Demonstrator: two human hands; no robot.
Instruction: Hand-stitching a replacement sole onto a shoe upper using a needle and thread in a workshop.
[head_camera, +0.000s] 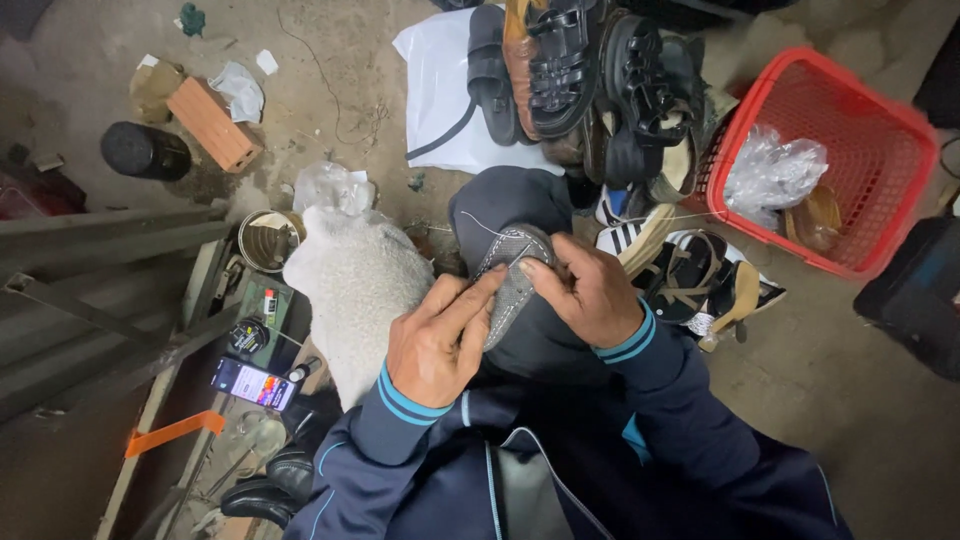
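From the head camera we look down on a small grey shoe sole (510, 283), narrow and rounded at its far end, with a line of pale stitching along its edge and a thin white thread (478, 224) running off it to the upper left. It lies on a dark blue knee (520, 205) and sits between our two hands. Our left hand (440, 340) has its fingers (478, 292) laid long and close together against the sole's near-left edge, pressing on it rather than spread wide. Our right hand (590, 295) is curled, its fingertips (530, 268) pinched narrow on the sole's upper right edge; whether they also hold a needle we cannot tell. Just left of the left fingers lies a woolly white cloth (355, 285), and beyond it a round tin (265, 240) and a phone (252, 384) with its screen lit. Past the fingertips a heap of dark sandals (590, 70) rests partly on a white sheet (435, 75). Well to the right of the right fingers stands a red plastic basket (880, 130) holding a clear bag (775, 170). All of it sits on a dusty grey concrete floor (340, 80), where a brick (213, 122) lies far to the upper left.
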